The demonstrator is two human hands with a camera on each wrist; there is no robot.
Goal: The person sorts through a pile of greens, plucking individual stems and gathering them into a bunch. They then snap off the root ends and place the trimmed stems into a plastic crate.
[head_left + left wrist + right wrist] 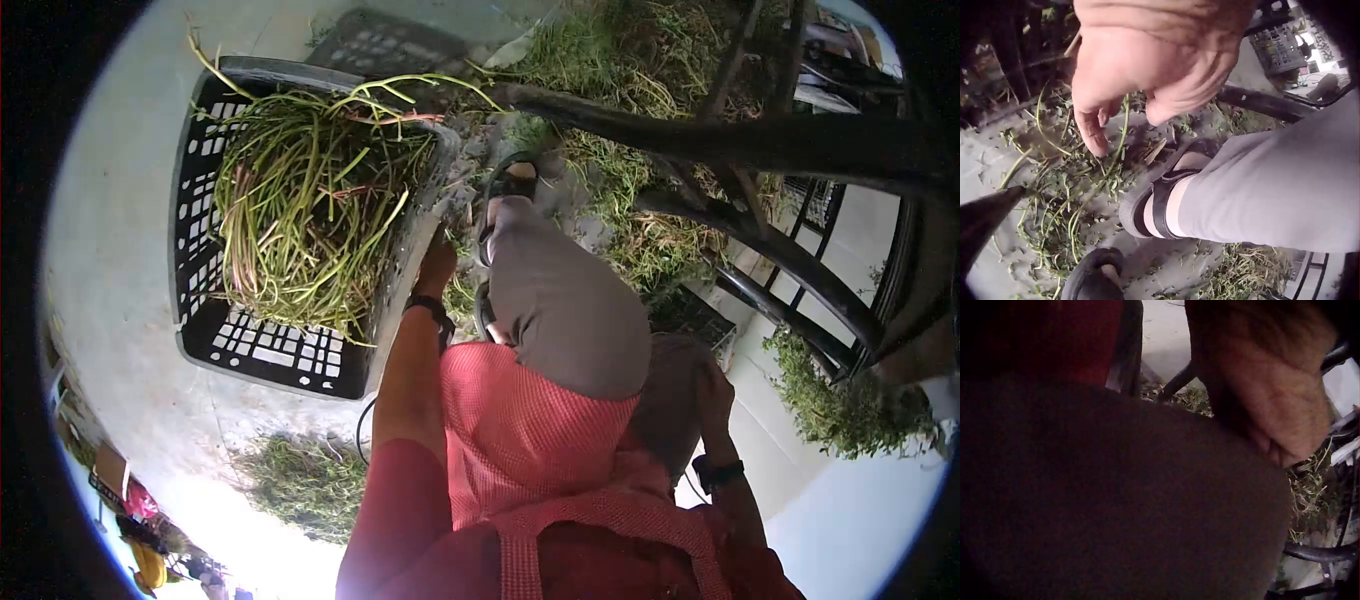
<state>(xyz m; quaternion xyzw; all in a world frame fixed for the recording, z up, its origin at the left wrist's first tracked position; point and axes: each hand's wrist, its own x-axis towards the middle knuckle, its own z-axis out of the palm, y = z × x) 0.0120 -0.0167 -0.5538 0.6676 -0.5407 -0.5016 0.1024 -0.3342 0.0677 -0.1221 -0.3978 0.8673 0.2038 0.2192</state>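
My left hand hangs low beside the near long wall of a black plastic crate. The crate is heaped with long green stems, some reddish. In the left wrist view, the left hand reaches down over loose stems scattered on the floor. Its fingers bend downward with the thumb apart, and one green stem shows in the gap between them. My right hand lies at the trousered knee; in the right wrist view, the trouser leg partly covers this hand.
Sandalled feet stand on the littered floor beside the crate. Dark curved bars cross the right side above piles of cut greens. Another heap of greens lies behind the crate, near the left arm.
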